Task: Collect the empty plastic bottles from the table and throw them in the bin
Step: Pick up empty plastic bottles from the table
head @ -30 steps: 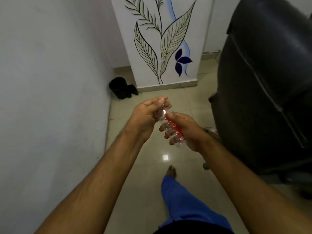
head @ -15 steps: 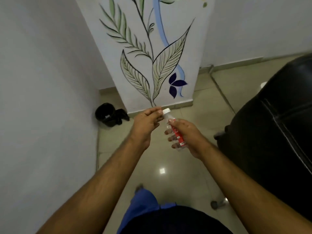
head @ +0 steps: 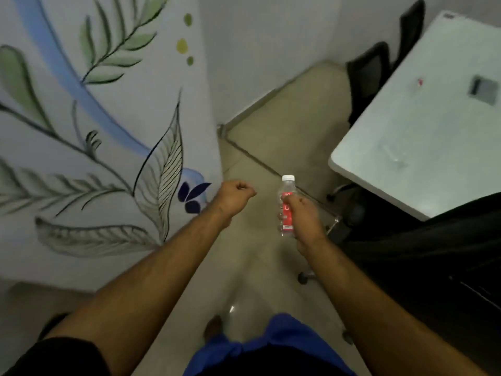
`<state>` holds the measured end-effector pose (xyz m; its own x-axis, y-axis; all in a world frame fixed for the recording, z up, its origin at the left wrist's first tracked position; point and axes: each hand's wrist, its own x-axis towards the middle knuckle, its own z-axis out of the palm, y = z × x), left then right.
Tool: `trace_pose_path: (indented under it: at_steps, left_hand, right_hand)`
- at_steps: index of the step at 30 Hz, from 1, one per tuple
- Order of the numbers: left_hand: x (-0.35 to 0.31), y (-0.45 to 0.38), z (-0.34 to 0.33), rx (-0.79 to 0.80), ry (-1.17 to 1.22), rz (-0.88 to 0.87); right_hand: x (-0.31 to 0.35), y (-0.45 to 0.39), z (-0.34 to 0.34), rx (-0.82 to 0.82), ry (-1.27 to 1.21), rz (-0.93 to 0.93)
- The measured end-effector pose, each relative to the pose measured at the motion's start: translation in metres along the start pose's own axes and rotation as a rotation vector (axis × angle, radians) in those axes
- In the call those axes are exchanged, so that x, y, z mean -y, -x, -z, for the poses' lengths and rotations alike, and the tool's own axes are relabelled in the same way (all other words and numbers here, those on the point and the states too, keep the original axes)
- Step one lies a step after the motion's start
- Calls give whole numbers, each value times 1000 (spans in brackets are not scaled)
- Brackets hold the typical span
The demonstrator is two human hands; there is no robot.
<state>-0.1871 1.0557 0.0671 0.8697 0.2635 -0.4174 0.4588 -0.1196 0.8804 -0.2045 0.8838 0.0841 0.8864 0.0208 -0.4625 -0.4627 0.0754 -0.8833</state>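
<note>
My right hand [head: 303, 213] grips a small clear plastic bottle [head: 286, 194] with a red label and a white cap, held upright over the floor. My left hand [head: 234, 195] is curled into a loose fist to the left of the bottle, apart from it, with nothing visible in it. On the white table [head: 433, 147] at the right lies another clear bottle [head: 393, 156], blurred, and a small red-and-clear object [head: 419, 82] sits farther back. No bin is in view.
A wall painted with leaves [head: 108, 147] fills the left. A black office chair [head: 423, 256] stands at the right by the table, another black chair [head: 371, 77] behind it. A grey square plate [head: 485, 89] sits in the tabletop. Beige tiled floor [head: 271, 137] runs ahead.
My left hand has let go of the bottle's cap and moved left into a fist. The view has swung right, so the table has come into sight and the black object by the wall has gone.
</note>
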Motion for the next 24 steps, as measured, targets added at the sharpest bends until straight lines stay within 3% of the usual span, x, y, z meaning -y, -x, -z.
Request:
trace_pose_path:
  at_steps: [8, 17, 24]
  left_hand:
    - [-95, -144, -67, 321, -195, -154]
    - [-155, -255, -210, 583, -359, -217]
    - [-188, -335, -337, 818, -664, -390]
  right_hand:
    - [44, -111, 29, -414, -145, 44]
    - [82, -202, 93, -762, -315, 14]
    - [111, -271, 156, -1010, -458, -43]
